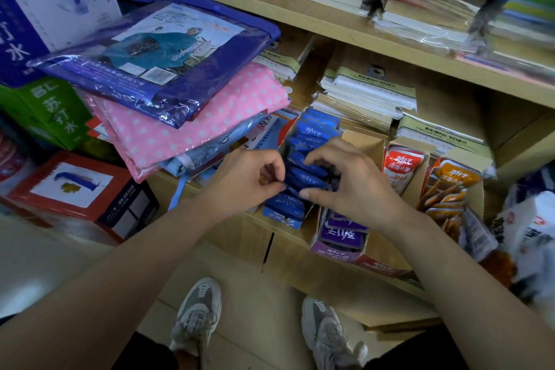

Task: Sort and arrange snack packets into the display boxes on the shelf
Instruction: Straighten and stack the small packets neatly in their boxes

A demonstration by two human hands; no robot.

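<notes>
Left hand [249,180] pinches the edge of the blue packets [306,177] standing in their display box [282,219]; right hand [354,183] (fingers curled) grips the same row opposite.

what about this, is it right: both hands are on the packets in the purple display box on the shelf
Not quite. In the head view the left hand and right hand are on the blue packets in the blue display box on the shelf; the purple display box sits just right of it.
</notes>
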